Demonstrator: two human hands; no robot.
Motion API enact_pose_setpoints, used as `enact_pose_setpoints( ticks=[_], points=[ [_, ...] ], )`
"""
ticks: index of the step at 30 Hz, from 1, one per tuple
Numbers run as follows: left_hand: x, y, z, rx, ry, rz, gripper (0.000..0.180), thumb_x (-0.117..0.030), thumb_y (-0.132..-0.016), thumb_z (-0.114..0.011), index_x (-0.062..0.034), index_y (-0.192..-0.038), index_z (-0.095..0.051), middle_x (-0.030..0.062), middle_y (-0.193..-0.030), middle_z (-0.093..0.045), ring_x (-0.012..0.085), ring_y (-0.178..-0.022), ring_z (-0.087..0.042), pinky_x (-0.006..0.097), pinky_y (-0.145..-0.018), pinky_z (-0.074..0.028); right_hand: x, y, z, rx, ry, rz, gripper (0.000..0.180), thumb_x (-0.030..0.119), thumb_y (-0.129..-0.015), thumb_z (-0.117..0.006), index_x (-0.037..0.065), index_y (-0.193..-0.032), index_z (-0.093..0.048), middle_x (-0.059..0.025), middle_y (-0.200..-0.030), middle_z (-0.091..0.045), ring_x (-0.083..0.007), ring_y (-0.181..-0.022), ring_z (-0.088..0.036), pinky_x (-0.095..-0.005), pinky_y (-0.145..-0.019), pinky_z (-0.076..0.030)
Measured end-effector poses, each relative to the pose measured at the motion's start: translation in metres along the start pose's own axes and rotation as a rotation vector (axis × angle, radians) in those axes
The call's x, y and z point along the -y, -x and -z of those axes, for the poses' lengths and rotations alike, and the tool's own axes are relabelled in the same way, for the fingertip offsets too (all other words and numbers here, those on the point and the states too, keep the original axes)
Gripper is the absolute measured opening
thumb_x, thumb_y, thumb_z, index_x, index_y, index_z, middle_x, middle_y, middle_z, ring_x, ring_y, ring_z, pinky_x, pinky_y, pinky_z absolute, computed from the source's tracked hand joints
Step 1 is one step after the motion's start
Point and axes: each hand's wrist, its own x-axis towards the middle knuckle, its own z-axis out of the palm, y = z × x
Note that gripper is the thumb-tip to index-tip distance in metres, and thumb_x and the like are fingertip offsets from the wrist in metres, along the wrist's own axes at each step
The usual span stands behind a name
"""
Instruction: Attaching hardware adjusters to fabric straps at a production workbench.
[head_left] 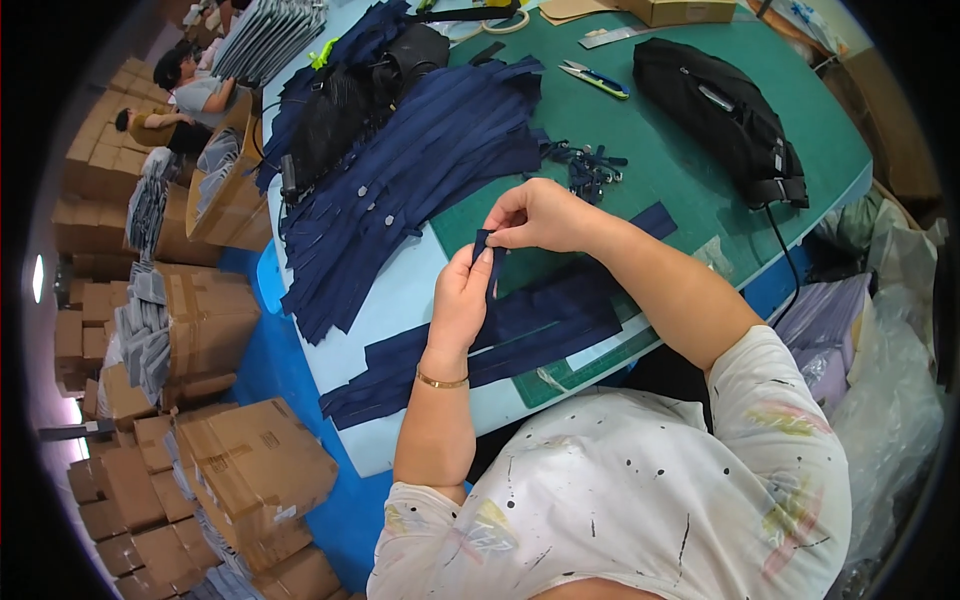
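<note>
Both hands are raised over the near part of the work table. My left hand [461, 292] is closed on the end of a navy zipper tape [482, 241], its thumb pressed along it. At the same end, the fingers of my right hand [535, 216] pinch together; whether a small part sits between them is hidden. Beneath my hands lie several long navy zipper tapes [560, 305]. Beyond them, a small pile of dark zipper sliders [592, 172] rests on the green cutting mat [590, 125].
A large heap of navy zipper tapes [440, 140] spreads across the table's left side. Thread snips [596, 80] and a black padded bag-like object [715, 115] with a cord lie farther back. Cardboard boxes [255, 460] stand at the left, and two people sit beyond.
</note>
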Motion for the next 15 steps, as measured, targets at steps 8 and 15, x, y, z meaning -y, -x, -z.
enact_pose_setpoints(
  ticks=[8,15],
  points=[
    [0.012,0.0,0.003,-0.006,-0.119,-0.098,0.019,-0.019,-0.096,-0.047,-0.0039,-0.093,-0.058,-0.0059,-0.069,-0.048,0.0022,-0.058,-0.039,0.018,-0.051,-0.03,0.003,0.001,-0.001,0.055,0.034,0.009,0.021,0.011,-0.074,-0.071,-0.003,-0.088,-0.066,-0.0083,-0.074,-0.066,-0.0123,-0.069,-0.063,-0.025,-0.066,-0.05],
    [-0.003,0.0,0.005,0.014,0.132,0.004,0.02,-0.018,-0.095,-0.047,-0.0034,-0.093,-0.06,-0.0059,-0.069,-0.049,0.003,-0.06,-0.039,0.019,-0.052,-0.032,0.0,-0.001,0.016,-0.043,-0.335,-0.049,0.029,0.01,-0.083,-0.064,0.001,-0.11,-0.06,-0.0055,-0.09,-0.065,-0.0106,-0.08,-0.06,-0.0239,-0.073,-0.049]
  ],
)
